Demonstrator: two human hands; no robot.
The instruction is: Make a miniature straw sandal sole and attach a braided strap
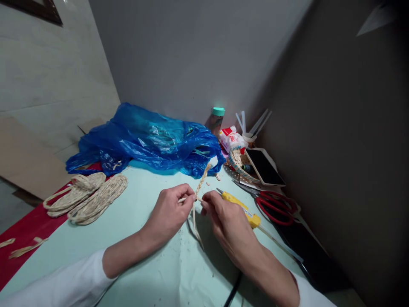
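A short straw-coloured braid runs up from between my hands, its far end under a piece of white tape at the table's middle. My left hand pinches a pale strand at the braid's lower end. Just to the right, my right hand pinches another strand, with its fingertips almost meeting those of the left. A loose strand hangs down between the two hands toward the table. Beyond my right hand lies a yellow glue gun, partly hidden by that hand.
Coiled braided cord bundles lie at left. A blue plastic bag spreads across the back. To the right are red-handled scissors, a small woven basket, a phone-like device and a green-lidded jar. A grey wall stands close behind.
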